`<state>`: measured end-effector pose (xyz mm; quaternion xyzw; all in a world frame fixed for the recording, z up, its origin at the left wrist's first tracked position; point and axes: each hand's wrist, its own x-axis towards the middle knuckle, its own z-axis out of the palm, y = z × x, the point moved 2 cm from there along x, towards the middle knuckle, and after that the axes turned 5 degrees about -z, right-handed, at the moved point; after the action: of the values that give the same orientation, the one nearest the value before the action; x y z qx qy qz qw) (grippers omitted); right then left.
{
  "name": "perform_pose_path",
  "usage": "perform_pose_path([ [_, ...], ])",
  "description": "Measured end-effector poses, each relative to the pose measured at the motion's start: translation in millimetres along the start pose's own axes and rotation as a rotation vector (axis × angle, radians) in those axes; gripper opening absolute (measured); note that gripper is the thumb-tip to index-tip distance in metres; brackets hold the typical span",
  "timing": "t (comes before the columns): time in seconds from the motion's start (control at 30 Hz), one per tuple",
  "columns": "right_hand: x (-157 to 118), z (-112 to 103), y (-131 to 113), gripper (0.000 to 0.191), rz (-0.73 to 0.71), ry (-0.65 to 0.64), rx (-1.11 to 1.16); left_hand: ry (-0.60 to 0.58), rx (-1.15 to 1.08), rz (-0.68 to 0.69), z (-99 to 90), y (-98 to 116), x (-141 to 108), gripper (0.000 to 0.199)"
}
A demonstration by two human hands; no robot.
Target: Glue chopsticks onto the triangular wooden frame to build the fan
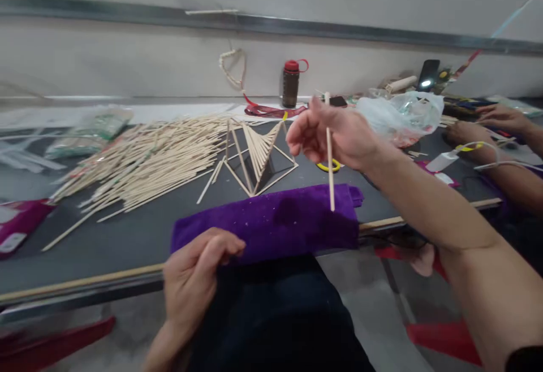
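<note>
My left hand (195, 270) is closed, thumb pressed against the curled fingers, over the front left part of a folded purple towel (263, 219). Whether anything is in that hand is hidden. Raised above the towel's right half, my right hand (324, 129) holds a thin wooden stick (330, 174). The stick hangs nearly upright, its lower end over the towel. Behind the towel stands an open frame of wooden sticks (241, 174), with a fanned, twisted row of sticks (258, 148) across its middle. A few loose sticks (211, 180) lie left of the frame.
A large pile of wooden sticks (165, 160) spreads at the left, near a plastic packet (89, 134). Behind are a bottle with a red cap (291, 86) and a dark red strap (271, 111). At right are a plastic bag (403, 115), a glue bottle (442, 161) and another person's hands (466, 133).
</note>
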<state>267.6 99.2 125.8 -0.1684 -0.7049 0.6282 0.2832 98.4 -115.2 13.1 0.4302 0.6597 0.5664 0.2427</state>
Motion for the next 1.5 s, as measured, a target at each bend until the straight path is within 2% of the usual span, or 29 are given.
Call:
perform_pose_path([
  [0.07, -4.2, 27.7, 15.0, 0.065, 0.018, -0.019, 0.036, -0.076, -0.112, -0.037, 14.2, 10.6, -5.9, 0.036],
  [0.13, -7.0, 49.6, 32.4, 0.064, 0.030, -0.039, 0.086, -0.217, -0.159, -0.156, 30.4, 14.7, -11.7, 0.026],
  [0.2, -9.5, 67.7, 49.3, 0.062, 0.048, -0.059, 0.121, -0.334, -0.260, -0.260, 43.5, 14.1, -17.2, 0.027],
  [0.27, -12.3, 81.0, 61.9, 0.060, 0.060, -0.079, 0.114, -0.407, -0.314, -0.332, 51.3, 10.1, -21.2, 0.031],
  [0.37, -16.4, 88.3, 68.8, 0.054, 0.049, -0.092, 0.067, -0.437, -0.386, -0.383, 52.4, 1.0, -22.1, 0.023],
  [0.57, -15.7, 67.7, 51.5, 0.025, -0.054, 0.082, 0.029, -0.407, -0.420, -0.386, 41.2, -8.2, -8.8, 0.018],
  [0.77, -10.6, 55.9, 29.9, 0.019, -0.140, 0.108, -0.038, -0.461, -0.240, -0.305, 31.1, 9.8, 12.4, 0.016],
  [0.87, -1.2, 48.4, 17.3, 0.018, -0.216, 0.147, -0.055, -0.402, -0.155, -0.231, 18.4, 12.9, 40.2, 0.020],
  [0.97, 18.9, 35.6, 6.5, 0.019, -0.291, 0.250, -0.084, -0.163, -0.063, -0.213, 4.9, 3.1, 82.2, 0.031],
  [1.03, 37.5, 24.9, 2.1, 0.021, -0.329, 0.323, -0.096, -0.094, -0.013, -0.185, 3.5, -5.2, 109.5, 0.035],
  [1.17, 78.8, 0.9, 2.6, 0.015, -0.322, 0.336, -0.077, -0.171, 0.034, -0.197, 16.9, -15.5, 143.4, 0.036],
  [1.37, 129.8, -33.6, 23.1, 0.009, -0.216, 0.259, 0.005, -0.166, 0.067, -0.141, 27.3, -14.9, 158.6, 0.029],
  [1.5, 154.7, -41.9, 44.9, 0.010, -0.140, 0.283, 0.096, -0.174, 0.068, -0.095, 26.7, -14.6, 168.1, 0.030],
])
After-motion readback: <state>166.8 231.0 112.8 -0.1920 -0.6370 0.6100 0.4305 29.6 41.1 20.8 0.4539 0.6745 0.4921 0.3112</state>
